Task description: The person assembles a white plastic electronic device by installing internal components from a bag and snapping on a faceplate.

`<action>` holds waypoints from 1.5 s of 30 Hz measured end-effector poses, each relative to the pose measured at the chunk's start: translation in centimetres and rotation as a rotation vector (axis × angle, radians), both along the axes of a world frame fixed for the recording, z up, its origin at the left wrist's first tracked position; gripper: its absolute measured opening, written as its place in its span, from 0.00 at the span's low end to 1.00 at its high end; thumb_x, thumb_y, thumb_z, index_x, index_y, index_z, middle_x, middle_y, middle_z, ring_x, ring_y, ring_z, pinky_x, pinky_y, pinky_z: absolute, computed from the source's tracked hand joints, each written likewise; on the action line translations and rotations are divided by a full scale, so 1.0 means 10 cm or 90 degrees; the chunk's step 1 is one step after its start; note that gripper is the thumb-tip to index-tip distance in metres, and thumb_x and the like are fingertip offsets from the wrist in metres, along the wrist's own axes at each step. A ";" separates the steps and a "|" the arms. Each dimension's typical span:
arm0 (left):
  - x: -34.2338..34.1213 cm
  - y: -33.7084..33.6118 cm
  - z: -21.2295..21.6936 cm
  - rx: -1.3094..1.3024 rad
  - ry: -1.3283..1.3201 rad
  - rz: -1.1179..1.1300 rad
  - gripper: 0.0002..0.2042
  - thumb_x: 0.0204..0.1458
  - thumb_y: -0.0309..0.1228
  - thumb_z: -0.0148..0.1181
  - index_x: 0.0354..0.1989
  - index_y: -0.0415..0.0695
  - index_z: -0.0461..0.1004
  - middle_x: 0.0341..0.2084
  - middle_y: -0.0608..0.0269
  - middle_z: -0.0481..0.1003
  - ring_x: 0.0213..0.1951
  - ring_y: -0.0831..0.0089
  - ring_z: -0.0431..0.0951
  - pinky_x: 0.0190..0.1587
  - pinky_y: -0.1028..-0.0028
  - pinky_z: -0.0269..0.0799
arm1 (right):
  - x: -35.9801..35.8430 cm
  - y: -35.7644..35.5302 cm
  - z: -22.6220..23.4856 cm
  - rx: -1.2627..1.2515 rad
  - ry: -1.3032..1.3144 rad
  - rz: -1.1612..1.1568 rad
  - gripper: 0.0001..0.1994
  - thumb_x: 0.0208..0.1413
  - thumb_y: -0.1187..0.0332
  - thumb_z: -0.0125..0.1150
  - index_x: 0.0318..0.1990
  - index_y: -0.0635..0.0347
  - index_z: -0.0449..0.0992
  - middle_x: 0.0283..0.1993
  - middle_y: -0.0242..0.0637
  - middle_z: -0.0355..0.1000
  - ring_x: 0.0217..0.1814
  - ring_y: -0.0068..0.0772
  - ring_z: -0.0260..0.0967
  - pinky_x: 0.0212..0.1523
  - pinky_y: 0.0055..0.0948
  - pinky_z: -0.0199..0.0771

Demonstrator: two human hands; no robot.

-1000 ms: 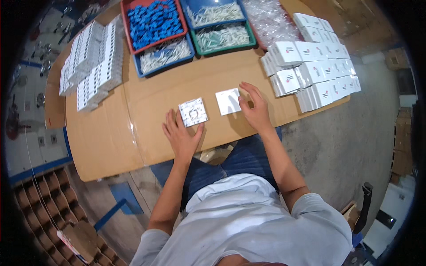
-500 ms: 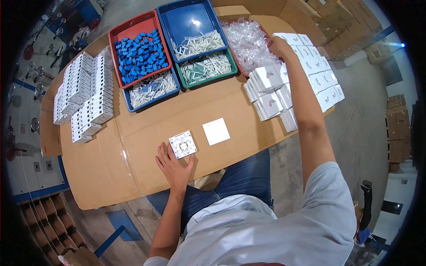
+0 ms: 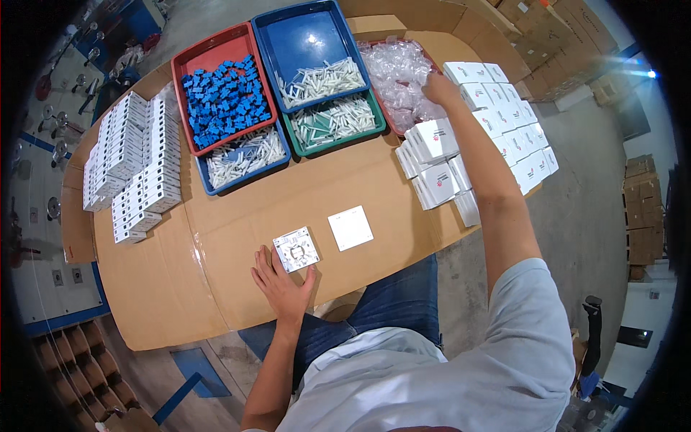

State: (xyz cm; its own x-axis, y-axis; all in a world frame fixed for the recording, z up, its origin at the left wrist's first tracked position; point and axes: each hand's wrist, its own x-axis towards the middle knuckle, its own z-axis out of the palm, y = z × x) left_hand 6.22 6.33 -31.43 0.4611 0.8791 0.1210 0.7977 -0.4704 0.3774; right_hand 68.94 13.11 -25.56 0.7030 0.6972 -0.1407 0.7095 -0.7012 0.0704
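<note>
The cardboard-covered surface (image 3: 216,237) carried it all. Right hand (image 3: 437,89) reached far out — fingers curled onto the heap of clear plastic bags (image 3: 394,72), grip unclear. Left hand (image 3: 279,282) lay open and flat, fingertips touching the square white switch module (image 3: 296,249) — a plain white square plate (image 3: 350,228) just beside.

Bright, even overhead light across the cardboard-covered table (image 3: 216,288); soft, short shadows only, close under the white boxes (image 3: 435,140) and the trays; mild sheen on the heap of clear plastic bags (image 3: 396,68); one small blue-white flare at the upper right edge; strong fisheye bending toward the rim, table edges curved; black vignette in all corners; sharp in the middle, softer and dimmer out by the floor at left.
</note>
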 end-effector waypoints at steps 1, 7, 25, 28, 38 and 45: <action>0.00 0.00 0.00 -0.002 0.000 -0.001 0.46 0.47 0.52 0.70 0.71 0.38 0.58 0.70 0.42 0.57 0.75 0.46 0.51 0.74 0.41 0.42 | 0.03 0.01 0.04 0.063 0.008 -0.015 0.24 0.50 0.57 0.68 0.55 0.55 0.81 0.57 0.49 0.78 0.60 0.52 0.76 0.60 0.46 0.75; 0.00 0.02 0.05 -0.008 0.000 0.001 0.46 0.47 0.51 0.70 0.71 0.38 0.59 0.70 0.42 0.57 0.75 0.46 0.51 0.74 0.41 0.42 | 0.17 0.00 0.20 0.286 0.008 -0.032 0.23 0.52 0.57 0.67 0.53 0.58 0.80 0.50 0.49 0.81 0.53 0.51 0.79 0.54 0.44 0.78; 0.00 0.01 0.01 0.002 -0.005 -0.001 0.46 0.47 0.53 0.69 0.71 0.37 0.59 0.70 0.42 0.57 0.74 0.46 0.51 0.74 0.42 0.41 | 0.18 -0.04 0.03 0.107 0.065 0.047 0.22 0.46 0.65 0.73 0.51 0.58 0.79 0.51 0.51 0.79 0.55 0.52 0.77 0.55 0.44 0.77; 0.00 0.01 0.01 0.002 -0.003 0.000 0.46 0.47 0.53 0.68 0.71 0.37 0.59 0.70 0.42 0.57 0.75 0.46 0.51 0.74 0.42 0.41 | 0.24 -0.07 -0.03 0.093 0.102 0.103 0.23 0.44 0.66 0.75 0.50 0.59 0.78 0.49 0.50 0.80 0.54 0.53 0.77 0.54 0.45 0.76; -0.02 0.01 0.01 0.000 -0.004 0.006 0.47 0.47 0.53 0.68 0.71 0.38 0.58 0.70 0.43 0.57 0.75 0.48 0.51 0.74 0.42 0.40 | 0.23 -0.15 0.16 0.375 0.132 0.069 0.21 0.48 0.74 0.63 0.53 0.56 0.79 0.41 0.47 0.81 0.45 0.46 0.80 0.49 0.38 0.78; -0.01 -0.01 -0.02 0.009 0.001 0.003 0.47 0.48 0.53 0.68 0.72 0.38 0.57 0.71 0.44 0.57 0.75 0.48 0.51 0.74 0.42 0.41 | 0.25 -0.31 0.27 0.500 0.223 -0.027 0.22 0.49 0.73 0.67 0.54 0.60 0.79 0.38 0.40 0.82 0.37 0.33 0.79 0.40 0.31 0.78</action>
State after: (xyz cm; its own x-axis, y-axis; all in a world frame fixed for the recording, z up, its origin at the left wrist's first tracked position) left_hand 6.10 6.27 -31.59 0.4573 0.8794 0.1327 0.8006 -0.4720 0.3692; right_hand 71.41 9.98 -22.87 0.7367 0.6577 0.1570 0.5715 -0.4815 -0.6645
